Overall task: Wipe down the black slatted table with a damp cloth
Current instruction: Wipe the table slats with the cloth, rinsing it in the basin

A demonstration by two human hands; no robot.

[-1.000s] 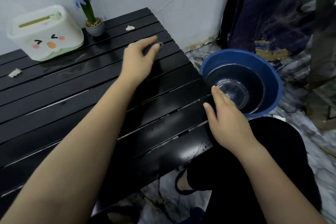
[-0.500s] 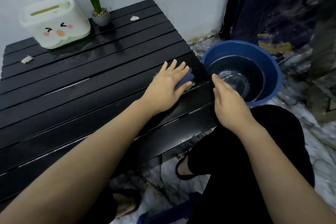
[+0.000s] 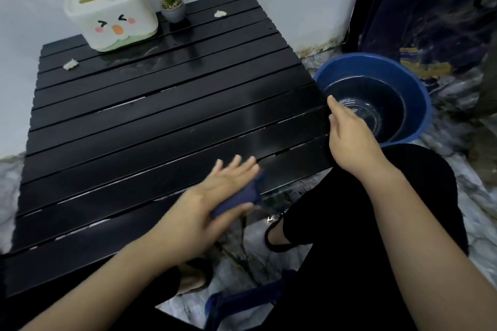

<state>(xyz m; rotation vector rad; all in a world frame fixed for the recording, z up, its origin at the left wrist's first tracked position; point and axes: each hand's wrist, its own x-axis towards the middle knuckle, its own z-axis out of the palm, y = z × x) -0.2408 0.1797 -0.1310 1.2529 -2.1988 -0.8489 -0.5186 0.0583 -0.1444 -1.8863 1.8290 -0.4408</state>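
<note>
The black slatted table (image 3: 150,121) fills the left and middle of the head view, its slats shining wet. My left hand (image 3: 215,196) lies flat at the table's near edge, pressing a dark blue cloth (image 3: 239,200) under its palm and thumb; the hand is blurred by motion. My right hand (image 3: 349,137) grips the table's right edge next to the basin, fingers curled over the slat ends.
A blue basin (image 3: 376,97) holding water stands on the floor right of the table. At the table's back stand a white tissue box with a cartoon face (image 3: 110,13) and a small potted flower (image 3: 172,0). Two pale scraps (image 3: 70,64) (image 3: 220,14) lie on the slats.
My left hand has dragged the cloth from the far right slats across to the near edge. My right hand has stayed on the table's right edge. The camera tilted down and left.
</note>
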